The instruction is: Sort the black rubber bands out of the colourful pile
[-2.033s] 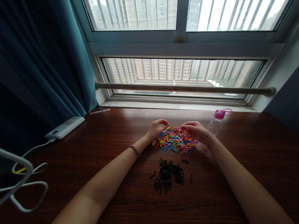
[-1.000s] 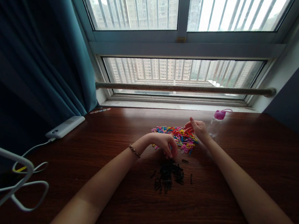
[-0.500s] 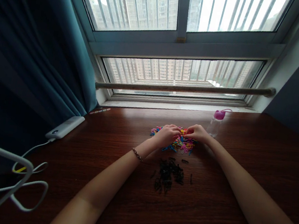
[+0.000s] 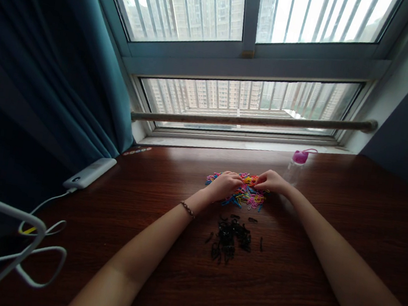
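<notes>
A heap of small coloured elastic bands (image 4: 245, 195) lies on the dark wooden table (image 4: 284, 286) near the window. Just in front of it, nearer to me, lies a smaller heap of black bands (image 4: 229, 236). My left hand (image 4: 224, 185) rests on the left side of the coloured heap, fingers curled into it. My right hand (image 4: 272, 181) is at the heap's far right edge, fingertips pinched together. What either hand pinches is too small to make out. A thin bracelet sits on my left wrist.
A clear bottle with a pink cap (image 4: 295, 165) stands right of the hands near the sill. A white power bank (image 4: 89, 173) with white cables (image 4: 39, 231) lies at the table's left edge beside a teal curtain (image 4: 48, 75). A metal rail (image 4: 254, 120) crosses the window.
My left hand went down to the black heap, then came back up onto the coloured heap. My right hand stayed at the coloured heap's right edge, its fingers closing into a pinch.
</notes>
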{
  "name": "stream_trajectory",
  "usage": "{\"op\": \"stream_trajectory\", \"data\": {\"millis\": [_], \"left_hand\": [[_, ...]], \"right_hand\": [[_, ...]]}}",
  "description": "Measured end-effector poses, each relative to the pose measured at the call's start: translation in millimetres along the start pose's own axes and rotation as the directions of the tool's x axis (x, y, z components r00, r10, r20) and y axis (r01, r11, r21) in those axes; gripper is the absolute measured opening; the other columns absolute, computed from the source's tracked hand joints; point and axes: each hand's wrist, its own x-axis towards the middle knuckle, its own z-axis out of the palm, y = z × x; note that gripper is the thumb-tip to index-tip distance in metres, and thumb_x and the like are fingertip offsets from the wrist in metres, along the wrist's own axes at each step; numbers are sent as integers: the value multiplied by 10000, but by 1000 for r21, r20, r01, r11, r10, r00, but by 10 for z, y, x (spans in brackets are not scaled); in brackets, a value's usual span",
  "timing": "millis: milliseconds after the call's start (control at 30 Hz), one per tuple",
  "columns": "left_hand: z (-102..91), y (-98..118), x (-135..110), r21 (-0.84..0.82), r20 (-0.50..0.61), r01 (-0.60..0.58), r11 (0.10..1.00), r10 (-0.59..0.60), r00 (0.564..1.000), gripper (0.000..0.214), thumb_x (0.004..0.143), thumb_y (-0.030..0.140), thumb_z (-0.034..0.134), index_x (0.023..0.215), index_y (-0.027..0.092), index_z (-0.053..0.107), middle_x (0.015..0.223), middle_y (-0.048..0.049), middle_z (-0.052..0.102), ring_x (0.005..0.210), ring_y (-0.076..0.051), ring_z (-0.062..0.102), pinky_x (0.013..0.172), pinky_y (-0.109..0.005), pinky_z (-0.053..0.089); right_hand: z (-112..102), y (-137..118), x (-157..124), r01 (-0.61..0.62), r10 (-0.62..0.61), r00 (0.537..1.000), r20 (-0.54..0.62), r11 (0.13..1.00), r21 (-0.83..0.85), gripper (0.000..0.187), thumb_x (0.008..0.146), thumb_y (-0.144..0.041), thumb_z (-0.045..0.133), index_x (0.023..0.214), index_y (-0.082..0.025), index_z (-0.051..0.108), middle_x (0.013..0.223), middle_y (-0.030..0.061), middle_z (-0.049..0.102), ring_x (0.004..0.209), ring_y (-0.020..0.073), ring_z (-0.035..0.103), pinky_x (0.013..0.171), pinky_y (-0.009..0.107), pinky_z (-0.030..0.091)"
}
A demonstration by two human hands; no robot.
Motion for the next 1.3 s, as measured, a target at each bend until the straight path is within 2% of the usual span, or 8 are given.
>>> {"op": "stream_trajectory", "data": {"millis": [433, 633, 767, 867, 1000, 1067, 1200, 1300], "left_hand": [[-47, -47, 4, -422, -105, 247, 872, -318, 942, 123, 730, 213, 592, 797, 123, 642, 779, -54, 653, 734, -141, 587, 705, -257, 455], [-238, -11, 21, -772, 289, 408, 488, -302, 908, 280, 659, 249, 670, 892, 93, 652, 867, -90, 671, 749, -140, 608, 696, -258, 478], [-385, 63, -2, -762, 464, 512, 396, -216, 859, 243, 622, 265, 707, 804, 106, 682, 741, -59, 682, 615, -104, 597, 589, -209, 469], [-444, 126, -23, -675, 692, 625, 391, 43, 721, 261, 579, 319, 739, 743, 120, 692, 663, -54, 681, 552, -124, 601, 527, -219, 476], [-482, 202, -32, -575, 818, 702, 420, 277, 504, 336, 608, 412, 707, 813, 146, 696, 680, -61, 693, 552, -145, 617, 518, -237, 498], [-499, 230, -25, -566, 824, 699, 437, 289, 487, 335, 628, 426, 690, 823, 154, 697, 662, -52, 691, 533, -133, 609, 501, -218, 490], [-528, 249, -9, -556, 831, 687, 467, 313, 460, 349, 637, 438, 678, 846, 160, 699, 656, -54, 689, 517, -136, 595, 483, -223, 481], [-522, 225, -8, -587, 806, 656, 475, 267, 528, 344, 662, 434, 659, 854, 151, 697, 643, -52, 680, 491, -117, 570, 446, -196, 441]], "right_hand": [[-35, -128, -83, -24, 49, 998, -47, 903, 429, 363, 587, -408, 676, 789, -107, 690, 560, 18, 582, 480, 75, 436, 445, 211, 319], [-23, -122, -86, -53, 64, 998, 0, 835, 548, 321, 572, -369, 705, 763, -112, 674, 643, 46, 619, 537, 93, 505, 473, 204, 377], [-26, -145, -99, -53, 57, 998, 10, 827, 560, 297, 570, -350, 707, 743, -112, 672, 649, 48, 631, 517, 84, 498, 467, 205, 377], [-51, -190, -147, -67, 7, 994, 109, 820, 568, 285, 578, -332, 711, 744, -105, 666, 597, 27, 615, 495, 77, 495, 456, 197, 368], [-78, -296, -243, -227, -86, 814, 575, 864, 450, 264, 594, -315, 711, 728, -93, 661, 610, 39, 634, 488, 90, 546, 456, 187, 391], [-69, -356, -275, -293, -73, 694, 716, 880, 374, 265, 589, -306, 717, 743, -99, 660, 639, 48, 652, 512, 108, 585, 456, 180, 406], [-42, -510, -319, -331, -52, 623, 781, 886, 324, 269, 577, -305, 731, 742, -103, 662, 600, 37, 656, 535, 122, 614, 488, 178, 440], [-48, -671, -382, -361, -54, 520, 852, 891, 277, 385, 547, -308, 752, 868, -111, 671, 782, 75, 691, 645, 157, 647, 579, 217, 489]]}}
